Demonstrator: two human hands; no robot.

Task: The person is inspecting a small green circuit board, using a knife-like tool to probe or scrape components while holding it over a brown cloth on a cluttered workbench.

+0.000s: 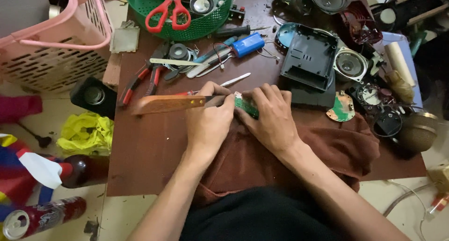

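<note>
While you pin the small green circuit board (246,105) to the brown cloth (280,152) near the middle of the dark table (140,161), you look to be midway through prying or scraping at it, by my reading. Your right hand (270,118) lies over the board with the fingers curled down and close together, pressing on its top edge; only the left part of the board shows from under them. Your left hand (208,119) is closed on the blade end of a tool whose long wooden handle (166,104) points out toward nine o'clock, the fingertips pinched right against the board's left end. Whether the tip is under a part or only against the edge is hidden by your fingers.

As a judgement, any further work here calls for a steady hold from the right hand and small, controlled pressure from the left, since the tip sits just beside your own fingers.

Further out, at twelve o'clock, lie a blue cylindrical battery cell (248,44) and a black plastic housing (308,58); at eleven o'clock, red-handled pliers (140,79) and a green basket (196,28) holding red scissors (166,14).
</note>
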